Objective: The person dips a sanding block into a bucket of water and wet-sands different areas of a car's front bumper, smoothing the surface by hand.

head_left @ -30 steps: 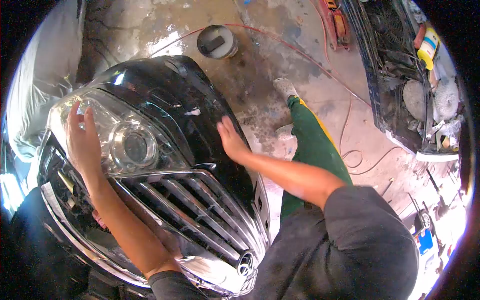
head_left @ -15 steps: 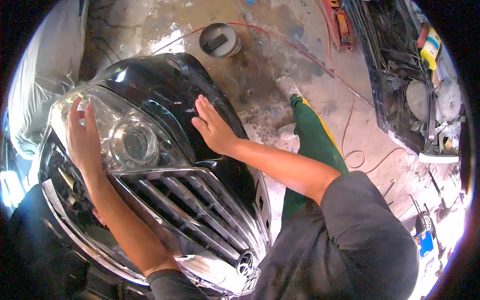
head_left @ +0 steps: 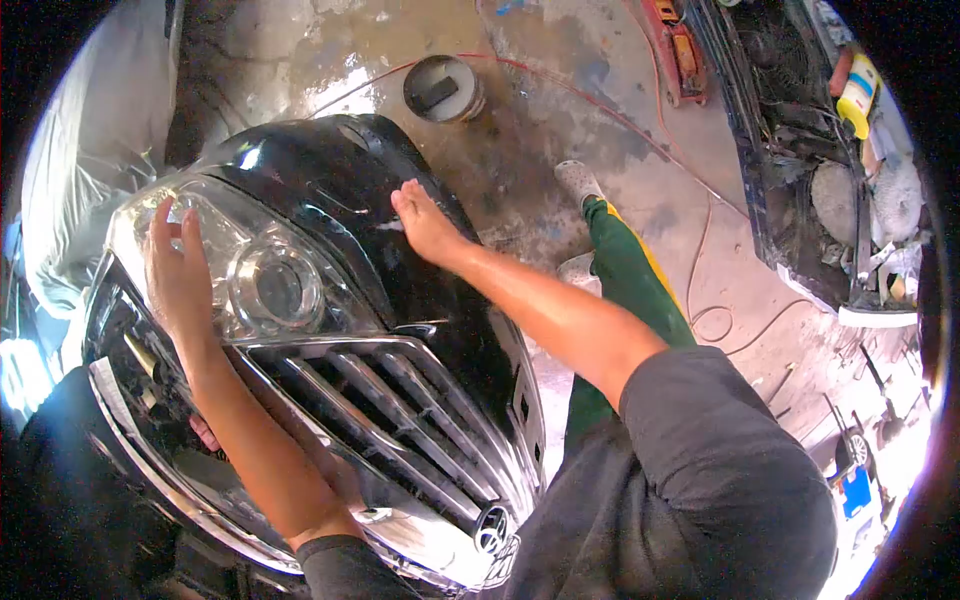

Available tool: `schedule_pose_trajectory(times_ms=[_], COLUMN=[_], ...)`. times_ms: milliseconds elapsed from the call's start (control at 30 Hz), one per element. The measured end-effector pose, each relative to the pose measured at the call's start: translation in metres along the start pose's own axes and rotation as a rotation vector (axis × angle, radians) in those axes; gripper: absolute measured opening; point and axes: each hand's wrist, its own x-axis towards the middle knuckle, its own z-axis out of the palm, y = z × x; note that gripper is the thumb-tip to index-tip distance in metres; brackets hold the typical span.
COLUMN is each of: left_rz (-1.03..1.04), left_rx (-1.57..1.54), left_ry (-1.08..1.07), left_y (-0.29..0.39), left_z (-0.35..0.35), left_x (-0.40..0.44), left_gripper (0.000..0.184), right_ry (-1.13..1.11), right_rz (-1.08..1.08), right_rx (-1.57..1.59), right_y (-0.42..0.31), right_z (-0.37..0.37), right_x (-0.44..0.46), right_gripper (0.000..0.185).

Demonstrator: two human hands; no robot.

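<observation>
A car front with a black body, a large clear headlight (head_left: 278, 283) and a chrome-barred grille (head_left: 400, 410) lies below me. My left hand (head_left: 182, 270) rests against the outer part of the headlight, its fingers apart. Over the glossy black hood panel (head_left: 310, 190), my right hand (head_left: 428, 225) is stretched out flat, seen partly edge-on, with fingers together and nothing visible in it. A pale streak shows on the panel beside its fingertips. Whether the right palm touches the paint I cannot tell. Near the grille's lower end is a round chrome emblem (head_left: 491, 528).
A bucket (head_left: 478, 103) with a dark block in it stands on the wet floor. A red hose (head_left: 600, 110) runs across the concrete. At the right are a red floor jack (head_left: 683, 60), a black car part (head_left: 760, 150) and a yellow-white bottle (head_left: 857, 95). Plastic sheeting (head_left: 85, 130) hangs left.
My right hand has slid a little farther up the black panel, its thumb now closer to the fingers. The left hand stays at the headlight. The whole view has shifted slightly.
</observation>
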Motion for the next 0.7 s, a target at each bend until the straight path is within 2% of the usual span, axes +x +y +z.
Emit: schedule_pose_trajectory(times_ms=[67,167,233,267,367,500,533,667,700], left_rz=[-0.023,0.027,-0.009,-0.022,-0.057,-0.017,-0.023,-0.044,-0.037], left_rx=[0.016,-0.028,-0.001,0.012,0.016,0.017,0.026,0.003,0.016], left_ry=[-0.018,0.006,-0.001,-0.009,-0.031,0.004,0.009,-0.023,-0.033], left_y=[0.003,-0.003,-0.001,0.001,0.007,0.000,0.001,0.003,0.001], left_z=[0.000,0.003,0.002,0.000,-0.003,0.000,0.000,0.000,0.001], left_x=[-0.002,-0.001,0.000,-0.001,-0.001,0.001,0.000,-0.002,-0.005], left_gripper=[0.044,0.044,0.044,0.044,0.045,0.044,0.044,0.043,0.043], right_ry=[0.053,-0.064,-0.113,-0.104,-0.167,-0.107,-0.102,-0.133,-0.142], right_rz=[-0.071,-0.220,0.055,0.203,0.037,0.006,0.081,-0.225,-0.228], right_rx=[-0.102,-0.195,-0.056,-0.084,-0.203,-0.129,-0.073,-0.346,-0.349], right_y=[-0.032,-0.049,-0.032,-0.024,-0.077,-0.048,-0.046,-0.059,-0.047], right_z=[0.005,-0.012,-0.025,-0.027,-0.029,-0.031,-0.032,-0.012,-0.012], right_x=[-0.025,-0.051,-0.028,-0.021,-0.045,-0.046,-0.039,-0.066,-0.076], right_gripper=[0.068,0.068,0.068,0.067,0.067,0.067,0.066,0.066,0.067])
